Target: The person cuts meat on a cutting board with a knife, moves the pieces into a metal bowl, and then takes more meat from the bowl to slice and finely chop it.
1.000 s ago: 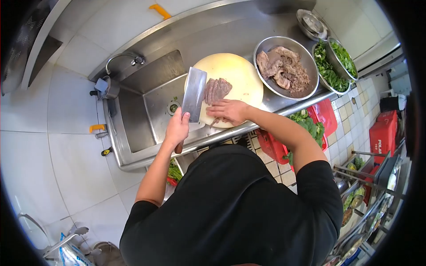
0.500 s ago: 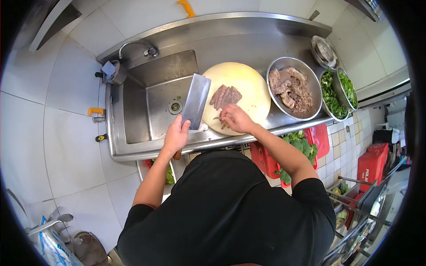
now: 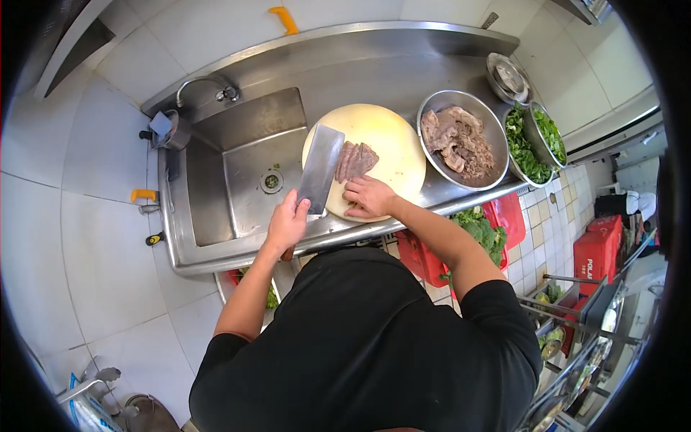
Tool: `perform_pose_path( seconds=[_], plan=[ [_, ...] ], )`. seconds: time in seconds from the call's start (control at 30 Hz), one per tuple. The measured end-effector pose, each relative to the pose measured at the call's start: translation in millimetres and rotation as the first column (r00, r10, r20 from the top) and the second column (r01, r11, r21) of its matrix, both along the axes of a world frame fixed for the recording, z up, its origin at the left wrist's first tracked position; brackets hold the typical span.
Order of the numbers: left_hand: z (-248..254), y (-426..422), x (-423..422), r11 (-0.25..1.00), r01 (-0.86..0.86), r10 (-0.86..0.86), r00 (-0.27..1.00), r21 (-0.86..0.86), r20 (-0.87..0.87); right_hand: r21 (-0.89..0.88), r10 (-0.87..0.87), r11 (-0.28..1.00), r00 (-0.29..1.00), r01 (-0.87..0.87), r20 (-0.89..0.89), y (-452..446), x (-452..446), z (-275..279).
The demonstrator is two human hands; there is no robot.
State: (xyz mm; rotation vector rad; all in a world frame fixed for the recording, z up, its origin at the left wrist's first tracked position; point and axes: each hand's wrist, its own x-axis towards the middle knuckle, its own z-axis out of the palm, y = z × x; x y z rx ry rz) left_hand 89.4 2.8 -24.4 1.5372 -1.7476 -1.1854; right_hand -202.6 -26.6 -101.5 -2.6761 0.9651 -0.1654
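Note:
My left hand [image 3: 287, 222] is wrapped round the handle of a cleaver [image 3: 322, 167]. Its broad blade slants up over the left part of a round, pale yellow chopping board [image 3: 403, 137]. Sliced cooked meat [image 3: 355, 160] lies in a small overlapping pile right of the blade. Just below that pile, my right hand [image 3: 370, 198] rests on the board with its fingers curled. Whatever is under those fingertips is hidden.
A steel sink [image 3: 237, 173] lies left of the board, with a tap [image 3: 227, 92] behind it. To the right stand a steel bowl of cooked meat [image 3: 461, 140] and bowls of leafy greens [image 3: 529, 147]. Broccoli [image 3: 479, 234] sits in a red crate below the counter edge.
The view has shifted slightly. The cleaver blade has come closer to the sliced meat. My right hand, earlier pinching at small scraps, has lowered and its fingers now lie curled below the pile.

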Motion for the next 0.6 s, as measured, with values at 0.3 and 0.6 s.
perform_pose_path(
  seconds=[0.3,0.6],
  plan=[
    [-0.9,-2.2,10.7,0.991,0.134,-0.133,0.949,0.015,0.286,0.034,-0.538,0.842,0.837,0.538,0.1,60.4,-2.6,9.5],
    [-9.1,-51.0,-24.4,0.886,0.437,-0.442,0.689,0.157,0.574,0.127,-0.448,0.894,0.874,0.431,0.188,46.2,-23.6,-2.5]
  ],
)
